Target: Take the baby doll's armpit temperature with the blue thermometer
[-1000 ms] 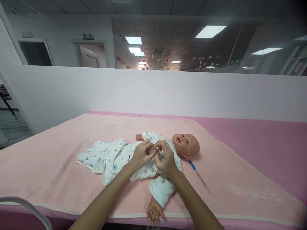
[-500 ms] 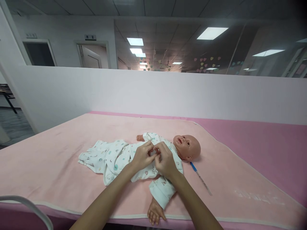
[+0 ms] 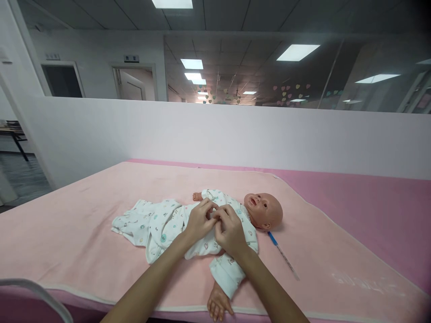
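A baby doll lies on its back, head to the right, in a white printed baby outfit. Over its chest my left hand is closed in a pinch, fingertips at the front of the clothing. My right hand pinches right beside it, and the fingertips of both hands nearly meet. Whatever is between the fingers is too small and hidden to name. One doll hand sticks out of its sleeve near the front edge. The other doll hand points to the far side.
Beside the doll's head lies a thin glass thermometer with a blue end. A peach pad covers much of the pink table surface. Behind stands a white partition. A grey curved tube shows at the lower left.
My hands stay at the doll's chest; the fingertips have drawn slightly closer together, narrowing the gap between them. The whole view has tilted slightly upward. The doll and thermometer lie as before.
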Tool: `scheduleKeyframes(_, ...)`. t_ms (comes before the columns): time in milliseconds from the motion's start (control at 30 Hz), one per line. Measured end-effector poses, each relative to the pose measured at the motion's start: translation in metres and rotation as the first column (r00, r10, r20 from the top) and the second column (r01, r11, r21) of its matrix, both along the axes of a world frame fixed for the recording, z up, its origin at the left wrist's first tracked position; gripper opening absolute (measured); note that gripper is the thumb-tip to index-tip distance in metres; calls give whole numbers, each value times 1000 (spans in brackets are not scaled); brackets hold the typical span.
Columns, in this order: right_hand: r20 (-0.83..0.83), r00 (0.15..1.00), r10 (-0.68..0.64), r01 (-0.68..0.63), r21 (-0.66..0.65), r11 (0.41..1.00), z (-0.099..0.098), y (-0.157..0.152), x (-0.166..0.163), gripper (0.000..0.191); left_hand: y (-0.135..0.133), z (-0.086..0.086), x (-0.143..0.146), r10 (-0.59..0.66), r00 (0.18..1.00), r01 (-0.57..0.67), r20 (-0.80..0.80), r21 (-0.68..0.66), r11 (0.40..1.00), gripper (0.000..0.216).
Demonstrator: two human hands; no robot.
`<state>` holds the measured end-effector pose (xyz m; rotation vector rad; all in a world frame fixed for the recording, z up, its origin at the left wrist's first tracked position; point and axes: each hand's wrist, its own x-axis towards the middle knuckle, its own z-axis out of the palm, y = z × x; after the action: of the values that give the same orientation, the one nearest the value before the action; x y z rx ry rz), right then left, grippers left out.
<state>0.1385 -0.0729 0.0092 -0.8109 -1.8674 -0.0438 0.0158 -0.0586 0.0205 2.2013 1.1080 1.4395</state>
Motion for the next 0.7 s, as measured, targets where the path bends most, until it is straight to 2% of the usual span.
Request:
scheduleKeyframes(67,-48,999,-25,27,30,999,4,2,4,24,-1,2,0,19,1000,-19,23,4,1000,8)
scheduleKeyframes(167,-176,976,-125,134,39,990,12,8,15,21,-3,5,0,23,998,-23,60,-3,1000,8)
scheduleKeyframes(267,-302,926,-227,236,-8,972,18,15,30,18,-3,6,-1,19,997,-19,81,-5,1000,8)
scheduleKeyframes(333,-320,905,-281,282,-46,958,20,19,38,19,-3,6,-1,16,995,-16,98,3,1000,9)
scheduleKeyframes(500,-123,898,-422,420,-44,906,13,27,45,21,-2,6,-2,-1,992,0,128,6,1000,10)
scheduleKeyframes(700,90,873,-479,482,-12,876,-4,34,39,22,-2,6,-2,-4,988,4,153,-3,1000,13)
